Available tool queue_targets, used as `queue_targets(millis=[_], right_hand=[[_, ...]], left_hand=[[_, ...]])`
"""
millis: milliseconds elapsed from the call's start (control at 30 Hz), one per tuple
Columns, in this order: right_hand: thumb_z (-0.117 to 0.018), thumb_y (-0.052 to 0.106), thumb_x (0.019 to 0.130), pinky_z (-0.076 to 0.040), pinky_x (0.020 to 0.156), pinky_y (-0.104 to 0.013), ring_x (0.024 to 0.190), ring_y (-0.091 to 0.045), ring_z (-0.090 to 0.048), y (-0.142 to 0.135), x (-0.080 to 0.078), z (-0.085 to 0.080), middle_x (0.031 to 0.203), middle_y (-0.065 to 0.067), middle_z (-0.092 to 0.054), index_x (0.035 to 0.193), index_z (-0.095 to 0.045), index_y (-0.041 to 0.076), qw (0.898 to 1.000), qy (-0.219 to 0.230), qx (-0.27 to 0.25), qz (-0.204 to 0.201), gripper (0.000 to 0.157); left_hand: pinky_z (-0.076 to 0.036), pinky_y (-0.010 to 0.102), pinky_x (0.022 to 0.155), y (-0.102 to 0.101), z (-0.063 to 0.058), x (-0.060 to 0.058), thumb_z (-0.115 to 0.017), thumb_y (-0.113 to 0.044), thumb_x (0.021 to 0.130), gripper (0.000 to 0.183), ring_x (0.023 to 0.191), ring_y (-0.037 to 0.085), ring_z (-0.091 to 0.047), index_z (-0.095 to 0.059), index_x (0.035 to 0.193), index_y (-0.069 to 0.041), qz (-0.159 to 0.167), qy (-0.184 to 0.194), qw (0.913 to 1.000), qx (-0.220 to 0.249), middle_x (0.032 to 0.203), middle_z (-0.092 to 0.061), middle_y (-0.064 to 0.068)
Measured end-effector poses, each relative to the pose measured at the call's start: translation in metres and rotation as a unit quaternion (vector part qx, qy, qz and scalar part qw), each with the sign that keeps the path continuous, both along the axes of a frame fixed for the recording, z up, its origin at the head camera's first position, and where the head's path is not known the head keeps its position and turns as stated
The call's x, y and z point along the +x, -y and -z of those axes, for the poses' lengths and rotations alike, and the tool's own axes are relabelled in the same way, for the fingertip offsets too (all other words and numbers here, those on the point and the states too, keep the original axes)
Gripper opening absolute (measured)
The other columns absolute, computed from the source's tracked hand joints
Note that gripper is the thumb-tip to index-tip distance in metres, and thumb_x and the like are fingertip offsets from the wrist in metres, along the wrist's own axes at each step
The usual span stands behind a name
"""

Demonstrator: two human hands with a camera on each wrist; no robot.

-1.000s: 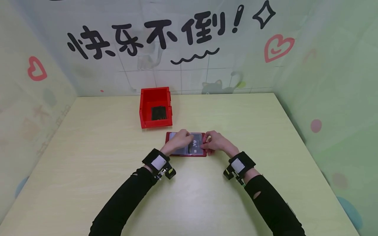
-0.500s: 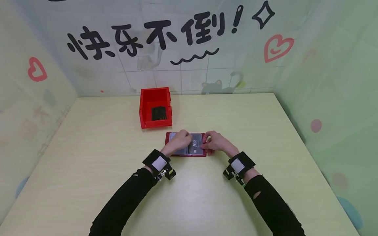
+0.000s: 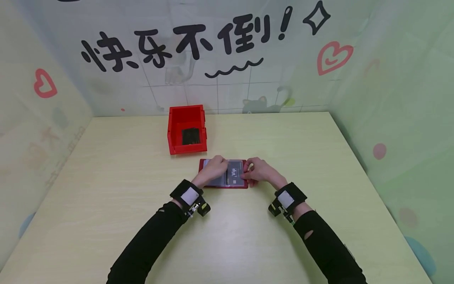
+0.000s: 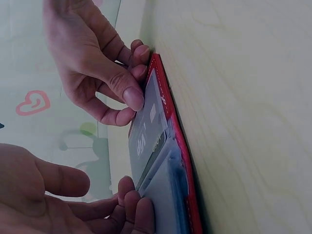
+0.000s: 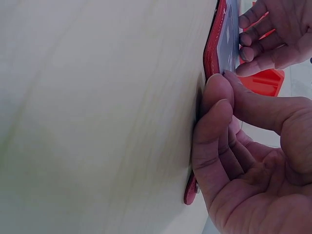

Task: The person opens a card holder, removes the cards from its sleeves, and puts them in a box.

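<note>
A red card holder [image 3: 201, 165] lies spread flat on the table, with clear plastic sleeves [image 4: 168, 195] inside. In its right-hand sleeve sits a dark grey card [image 3: 234, 173] printed "VIP". My right hand [image 3: 261, 170] pinches the holder's right edge, thumb on top and fingers at the rim, as the right wrist view shows. My left hand [image 3: 214, 167] is over the left half; its fingertips [image 4: 144, 214] touch the sleeves by the middle fold, thumb held apart. A red strap end [image 5: 190, 191] with a small metal stud sticks out beneath my right hand.
A red plastic bin [image 3: 187, 149] with a dark flat item [image 3: 190, 136] inside stands behind the holder, slightly left. The pale wooden table [image 3: 227, 236] is bordered by printed cloth walls [image 3: 390, 118] at the back and both sides.
My left hand has slid slightly left, so more of the card shows. My right hand, the card holder and the bin have stayed in place.
</note>
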State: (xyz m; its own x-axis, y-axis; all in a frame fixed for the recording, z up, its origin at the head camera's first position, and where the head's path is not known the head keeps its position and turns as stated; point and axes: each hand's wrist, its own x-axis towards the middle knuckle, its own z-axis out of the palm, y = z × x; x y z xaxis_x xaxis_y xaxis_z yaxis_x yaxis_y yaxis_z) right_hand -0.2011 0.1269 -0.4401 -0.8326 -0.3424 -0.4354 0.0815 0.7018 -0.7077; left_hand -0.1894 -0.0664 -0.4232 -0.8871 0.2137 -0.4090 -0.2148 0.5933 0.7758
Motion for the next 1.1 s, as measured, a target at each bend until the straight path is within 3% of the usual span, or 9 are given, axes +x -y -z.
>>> queue_targets(millis=[167,367,467,567,600,733,800,967,1100], right_hand=[[-0.070,0.015,0.094,-0.051,0.053,-0.023,0.053,-0.014,-0.059,0.001,0.000,0.000,0.069,-0.006,-0.063,0.104,-0.055,0.002,1.000,0.008,-0.006,0.006,0.022],[-0.070,0.015,0.094,-0.051,0.053,-0.023,0.055,-0.014,-0.058,0.001,-0.001,0.000,0.072,-0.007,-0.063,0.104,-0.055,0.002,1.000,0.007,-0.007,0.005,0.022],[-0.070,0.015,0.094,-0.052,0.054,-0.023,0.056,-0.015,-0.059,0.001,-0.001,0.000,0.075,-0.008,-0.064,0.104,-0.055,0.003,1.000,0.003,-0.004,0.003,0.022],[-0.071,0.015,0.094,-0.052,0.054,-0.024,0.056,-0.015,-0.059,0.000,-0.002,0.001,0.076,-0.009,-0.065,0.104,-0.055,0.003,1.000,0.003,-0.005,0.002,0.022],[-0.070,0.015,0.094,-0.052,0.054,-0.023,0.056,-0.015,-0.059,0.000,-0.002,0.001,0.076,-0.009,-0.065,0.104,-0.055,0.003,1.000,0.003,-0.005,0.001,0.022],[-0.071,0.014,0.094,-0.052,0.053,-0.023,0.055,-0.015,-0.059,0.001,-0.002,0.002,0.076,-0.009,-0.064,0.104,-0.055,0.002,1.000,0.004,-0.006,0.001,0.022],[-0.070,0.014,0.094,-0.052,0.053,-0.023,0.054,-0.015,-0.059,0.000,-0.002,0.002,0.074,-0.008,-0.064,0.104,-0.055,0.002,1.000,0.005,-0.007,0.001,0.022],[-0.070,0.014,0.094,-0.052,0.053,-0.024,0.054,-0.014,-0.059,0.000,-0.001,0.000,0.071,-0.007,-0.063,0.103,-0.055,0.002,1.000,0.005,-0.009,-0.001,0.022],[-0.070,0.015,0.094,-0.052,0.053,-0.024,0.055,-0.015,-0.059,0.000,0.000,-0.002,0.073,-0.007,-0.063,0.104,-0.055,0.002,1.000,0.005,-0.006,-0.001,0.022]], left_hand=[[-0.038,0.033,0.081,0.002,-0.003,-0.002,-0.039,-0.022,0.105,0.043,0.104,0.027,-0.049,-0.052,0.134,0.007,-0.010,0.004,0.9998,0.019,0.116,-0.053,0.017],[-0.039,0.033,0.082,0.003,-0.003,-0.001,-0.038,-0.027,0.106,0.046,0.107,0.026,-0.051,-0.049,0.138,0.005,-0.008,-0.007,0.9999,0.008,0.118,-0.056,0.015],[-0.036,0.031,0.075,0.004,-0.003,-0.002,-0.036,-0.035,0.107,0.046,0.086,0.025,-0.050,-0.058,0.119,0.004,-0.018,-0.004,0.9997,0.016,0.092,-0.053,0.011],[-0.035,0.029,0.071,0.006,-0.004,-0.004,-0.033,-0.045,0.107,0.051,0.077,0.022,-0.047,-0.055,0.102,0.001,-0.031,0.006,0.9990,0.030,0.081,-0.046,0.006],[-0.036,0.029,0.072,0.006,-0.004,-0.005,-0.032,-0.047,0.106,0.053,0.077,0.023,-0.048,-0.054,0.101,0.001,-0.035,0.015,0.9985,0.040,0.080,-0.046,0.007],[-0.042,0.028,0.080,0.008,-0.003,-0.010,-0.034,-0.046,0.106,0.055,0.096,0.023,-0.052,-0.054,0.121,0.003,-0.049,0.041,0.9961,0.060,0.100,-0.051,0.009],[-0.041,0.028,0.079,0.009,-0.003,-0.011,-0.037,-0.044,0.106,0.052,0.097,0.023,-0.051,-0.053,0.124,0.002,-0.056,0.051,0.9953,0.060,0.103,-0.049,0.010],[-0.033,0.027,0.065,0.008,0.001,-0.014,-0.045,-0.036,0.104,0.034,0.067,0.019,-0.044,-0.048,0.085,-0.007,-0.050,0.037,0.9976,0.030,0.077,-0.042,0.005],[-0.027,0.025,0.053,0.005,0.004,-0.015,-0.051,-0.028,0.102,0.041,0.049,0.015,-0.035,-0.048,0.066,-0.009,-0.018,-0.005,0.9998,-0.010,0.054,-0.033,-0.001]])
